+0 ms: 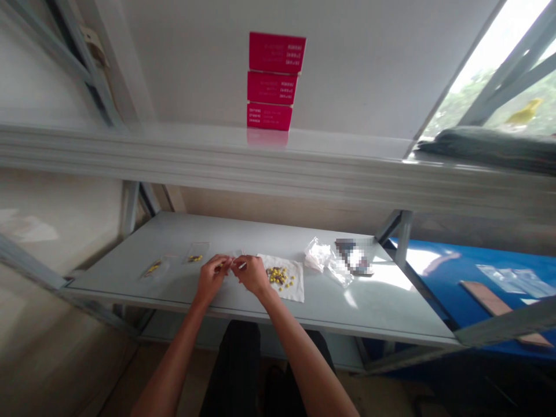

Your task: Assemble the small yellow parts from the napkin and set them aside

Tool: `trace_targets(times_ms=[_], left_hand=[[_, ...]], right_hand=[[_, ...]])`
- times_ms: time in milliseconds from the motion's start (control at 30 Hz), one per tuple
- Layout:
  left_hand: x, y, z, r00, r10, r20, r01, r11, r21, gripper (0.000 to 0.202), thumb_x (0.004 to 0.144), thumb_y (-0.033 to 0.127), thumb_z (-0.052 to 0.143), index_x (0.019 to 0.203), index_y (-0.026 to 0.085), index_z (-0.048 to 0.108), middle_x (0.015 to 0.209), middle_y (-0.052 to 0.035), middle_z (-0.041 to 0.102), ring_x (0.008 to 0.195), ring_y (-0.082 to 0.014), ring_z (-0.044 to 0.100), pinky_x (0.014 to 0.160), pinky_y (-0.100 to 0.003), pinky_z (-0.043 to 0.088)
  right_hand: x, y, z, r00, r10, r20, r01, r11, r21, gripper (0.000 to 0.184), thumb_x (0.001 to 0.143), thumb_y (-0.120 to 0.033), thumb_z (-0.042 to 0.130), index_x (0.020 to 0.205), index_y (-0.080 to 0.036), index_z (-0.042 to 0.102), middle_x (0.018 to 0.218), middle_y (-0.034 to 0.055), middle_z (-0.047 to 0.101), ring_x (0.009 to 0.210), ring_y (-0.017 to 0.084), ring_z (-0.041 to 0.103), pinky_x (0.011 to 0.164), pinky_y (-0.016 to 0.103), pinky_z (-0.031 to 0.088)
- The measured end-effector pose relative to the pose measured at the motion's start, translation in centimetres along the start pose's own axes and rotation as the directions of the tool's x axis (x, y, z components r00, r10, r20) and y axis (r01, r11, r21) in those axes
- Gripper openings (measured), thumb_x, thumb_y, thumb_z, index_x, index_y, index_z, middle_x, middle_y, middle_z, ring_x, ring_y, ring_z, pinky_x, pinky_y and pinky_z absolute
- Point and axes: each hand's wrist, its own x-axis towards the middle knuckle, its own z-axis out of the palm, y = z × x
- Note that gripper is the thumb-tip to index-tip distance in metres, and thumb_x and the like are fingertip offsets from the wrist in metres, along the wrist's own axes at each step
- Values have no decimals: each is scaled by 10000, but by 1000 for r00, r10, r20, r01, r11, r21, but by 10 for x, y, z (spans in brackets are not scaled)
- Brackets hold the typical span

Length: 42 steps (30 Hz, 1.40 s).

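My left hand (212, 279) and my right hand (252, 275) meet above the grey shelf top (260, 307), their fingertips pinching a small clear plastic bag (237, 258). A thin pale item (241, 266) shows at my right fingers, too small to name. Just right of my right hand, a white paper sheet (291, 286) carries a pile of small yellow beads (277, 277). Left of my hands lie two small clear bags, one with yellow beads (195, 258) and one farther left (153, 269) with more inside.
Crumpled clear plastic (317, 255) and a pixelated packet (354, 258) lie right of the paper. Metal uprights frame the shelf, with an upper shelf (260, 153) overhead holding three stacked pink boxes (275, 81). A blue surface (478, 272) lies to the right.
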Motion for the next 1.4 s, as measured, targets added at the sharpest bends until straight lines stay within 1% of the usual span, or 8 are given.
trace_targets(times_ms=[300,533,700,800,933,1100,1200,1400], left_hand=[[1,-6,1,999,26,-29,-25,1000,9,261,817,431,707,885,186,767,966,-89,777,897,-254,731,836,-380,594],[-1,-5,3,995,-58,-82,62,997,53,273,766,412,745,902,175,760,871,-76,789,792,-248,740,772,-370,601],[-1,-2,3,998,-52,-46,52,999,2,221,748,378,754,833,176,728,837,-56,772,777,-224,728,746,-328,587],[0,-6,2,997,-76,-20,75,997,-32,263,765,386,748,911,168,738,868,-67,774,786,-227,728,746,-334,583],[1,-9,0,998,-63,1,63,998,-20,349,814,415,700,1050,162,742,857,-74,775,766,-228,723,761,-363,583],[1,-4,0,996,-77,35,80,991,-104,442,803,442,713,1138,155,700,892,-83,772,809,-245,731,774,-377,592],[0,0,0,994,-90,65,99,983,-152,472,806,444,715,1175,154,664,898,-86,769,833,-247,737,785,-372,591],[-2,5,1,999,-26,31,27,999,-29,345,815,397,692,1075,171,680,826,-57,748,767,-214,715,747,-337,578]], right_hand=[[3,-8,-4,998,18,-64,-29,983,-181,183,886,-122,593,820,-183,753,787,60,762,693,147,686,667,199,454],[0,2,3,997,-28,-75,16,987,-157,132,880,-224,642,859,-163,758,859,84,768,749,164,695,708,214,466],[1,3,-3,999,-25,-41,20,991,-136,189,879,-120,591,802,-169,756,738,51,746,667,142,676,640,198,433],[2,1,-9,1000,-19,-1,18,993,-116,231,882,-81,559,775,-170,743,660,23,710,614,125,650,601,188,402],[4,0,-11,998,-49,-44,39,976,-213,212,879,-86,560,738,-158,703,716,45,719,662,135,640,628,209,381],[2,-2,-4,998,-56,-9,51,957,-286,104,925,-168,564,874,-161,655,819,70,729,734,159,655,643,226,386],[0,-4,-2,999,-46,22,51,943,-330,138,973,-143,481,1012,-156,613,925,99,724,801,173,669,670,238,413],[-2,-3,-2,990,-72,119,116,899,-422,177,1003,-137,412,1114,-133,549,1037,140,684,872,214,665,740,295,467]])
